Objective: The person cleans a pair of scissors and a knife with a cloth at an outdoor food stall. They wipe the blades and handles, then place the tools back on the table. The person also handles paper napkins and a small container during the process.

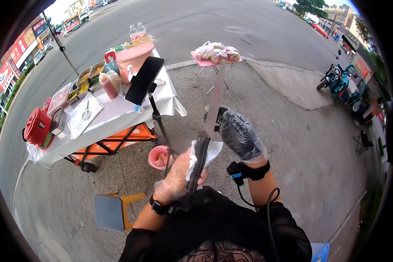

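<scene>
My left hand [177, 175], in a clear plastic glove, grips the black handle [200, 157] of a long knife, with a crumpled white tissue [215, 153] around the handle. The knife's blade [216, 98] points away from me and looks partly serrated along its edge. Close to the blade's right side is my right hand [240, 134], which wears clear plastic over a dark glove. Its fingertips are partly behind the blade at a dark, bunched shape; whether this is something held is unclear. Black bands with small devices circle both wrists.
At left stands a white-covered table [114, 114] with food trays, a sauce bottle [108, 85] and a red container [37, 126]. A phone [145, 80] on a tripod, a pink bucket [159, 157] and a stool [109, 212] are nearer. Ahead, bagged produce [217, 52] rests on a pink folding stool.
</scene>
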`<state>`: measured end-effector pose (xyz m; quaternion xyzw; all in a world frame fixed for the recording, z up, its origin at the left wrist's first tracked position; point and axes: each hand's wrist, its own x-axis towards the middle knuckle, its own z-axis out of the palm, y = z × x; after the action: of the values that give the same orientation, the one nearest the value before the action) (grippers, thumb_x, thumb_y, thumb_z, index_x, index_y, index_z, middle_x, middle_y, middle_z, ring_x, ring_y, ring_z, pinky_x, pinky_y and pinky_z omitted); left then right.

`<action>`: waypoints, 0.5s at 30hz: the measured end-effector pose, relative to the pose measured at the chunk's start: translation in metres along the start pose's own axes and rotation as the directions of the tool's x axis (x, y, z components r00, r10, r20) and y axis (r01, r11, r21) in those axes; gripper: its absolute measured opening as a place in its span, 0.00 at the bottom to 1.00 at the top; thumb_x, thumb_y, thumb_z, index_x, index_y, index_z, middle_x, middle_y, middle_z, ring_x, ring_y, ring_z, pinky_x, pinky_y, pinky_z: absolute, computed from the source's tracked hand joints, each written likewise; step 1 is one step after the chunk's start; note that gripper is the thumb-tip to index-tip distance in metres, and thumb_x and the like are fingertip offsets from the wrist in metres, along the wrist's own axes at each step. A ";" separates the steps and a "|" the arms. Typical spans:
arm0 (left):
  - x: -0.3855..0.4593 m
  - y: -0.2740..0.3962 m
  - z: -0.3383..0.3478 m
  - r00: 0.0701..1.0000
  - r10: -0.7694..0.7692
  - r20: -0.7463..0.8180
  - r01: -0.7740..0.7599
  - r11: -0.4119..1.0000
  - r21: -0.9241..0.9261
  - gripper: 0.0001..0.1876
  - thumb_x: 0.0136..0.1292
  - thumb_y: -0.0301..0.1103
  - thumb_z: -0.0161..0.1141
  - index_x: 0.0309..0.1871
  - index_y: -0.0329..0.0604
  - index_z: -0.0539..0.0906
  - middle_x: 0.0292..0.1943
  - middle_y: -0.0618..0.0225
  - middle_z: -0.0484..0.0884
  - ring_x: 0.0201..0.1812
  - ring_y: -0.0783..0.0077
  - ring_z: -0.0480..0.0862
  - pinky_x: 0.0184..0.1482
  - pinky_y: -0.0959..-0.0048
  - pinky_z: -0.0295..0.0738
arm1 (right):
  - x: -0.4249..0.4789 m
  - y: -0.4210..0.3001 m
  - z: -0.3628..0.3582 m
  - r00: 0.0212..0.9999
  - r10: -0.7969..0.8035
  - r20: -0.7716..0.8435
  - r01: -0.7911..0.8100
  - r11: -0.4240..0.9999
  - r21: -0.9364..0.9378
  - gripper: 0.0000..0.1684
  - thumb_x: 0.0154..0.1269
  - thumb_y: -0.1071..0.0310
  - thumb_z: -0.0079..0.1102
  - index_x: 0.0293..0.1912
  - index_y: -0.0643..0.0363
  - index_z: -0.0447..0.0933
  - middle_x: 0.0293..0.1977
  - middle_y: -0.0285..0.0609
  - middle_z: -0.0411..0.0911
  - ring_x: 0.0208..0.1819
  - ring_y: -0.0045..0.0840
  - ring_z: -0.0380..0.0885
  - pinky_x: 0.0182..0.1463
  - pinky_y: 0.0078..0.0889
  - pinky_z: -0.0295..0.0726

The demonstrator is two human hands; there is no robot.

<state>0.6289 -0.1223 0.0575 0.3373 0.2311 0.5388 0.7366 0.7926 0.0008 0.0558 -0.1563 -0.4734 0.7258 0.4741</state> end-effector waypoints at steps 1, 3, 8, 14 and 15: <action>-0.002 0.002 -0.002 0.999 -0.030 0.036 0.033 0.997 -0.076 0.19 0.69 0.50 0.42 0.46 0.42 0.68 0.23 0.68 0.70 0.21 0.79 0.69 0.24 0.81 0.65 | 0.005 -0.011 0.014 0.989 0.054 0.140 -0.039 0.993 -0.113 0.17 0.69 0.69 0.44 0.53 0.69 0.69 0.48 0.47 0.75 0.50 0.25 0.74 0.53 0.27 0.74; -0.003 -0.003 -0.011 0.996 -0.043 0.081 0.052 0.991 -0.120 0.19 0.66 0.49 0.43 0.44 0.41 0.71 0.20 0.69 0.68 0.17 0.76 0.67 0.21 0.79 0.60 | 0.000 -0.012 0.033 0.982 0.100 0.159 -0.123 0.982 0.142 0.16 0.68 0.68 0.46 0.51 0.68 0.70 0.44 0.47 0.76 0.45 0.29 0.76 0.50 0.29 0.76; -0.006 -0.006 -0.007 0.973 -0.073 0.220 0.109 0.982 -0.156 0.16 0.67 0.39 0.46 0.54 0.41 0.66 0.23 0.71 0.66 0.20 0.81 0.65 0.23 0.83 0.60 | -0.002 0.007 0.023 0.988 0.069 0.137 -0.120 0.907 0.403 0.11 0.65 0.70 0.51 0.45 0.64 0.73 0.38 0.47 0.77 0.38 0.31 0.78 0.43 0.27 0.79; -0.019 -0.004 -0.016 0.957 -0.157 0.242 0.215 0.948 -0.234 0.19 0.66 0.39 0.49 0.56 0.40 0.66 0.21 0.75 0.64 0.16 0.84 0.61 0.19 0.84 0.56 | 0.004 -0.005 0.005 0.987 -0.101 -0.127 0.137 0.937 0.321 0.07 0.63 0.72 0.54 0.42 0.60 0.74 0.31 0.38 0.76 0.36 0.26 0.77 0.46 0.33 0.77; -0.024 -0.006 -0.022 0.953 -0.202 0.225 0.265 0.917 -0.299 0.19 0.65 0.40 0.50 0.54 0.39 0.67 0.20 0.75 0.64 0.16 0.84 0.61 0.18 0.84 0.55 | 0.004 -0.012 0.004 0.970 -0.129 -0.205 0.179 0.951 0.251 0.07 0.63 0.72 0.54 0.42 0.61 0.74 0.32 0.38 0.77 0.35 0.25 0.77 0.45 0.31 0.77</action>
<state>0.6093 -0.1402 0.0378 0.2308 0.1065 0.4427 0.8599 0.7947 0.0032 0.0687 -0.1204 -0.3356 0.7257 0.5884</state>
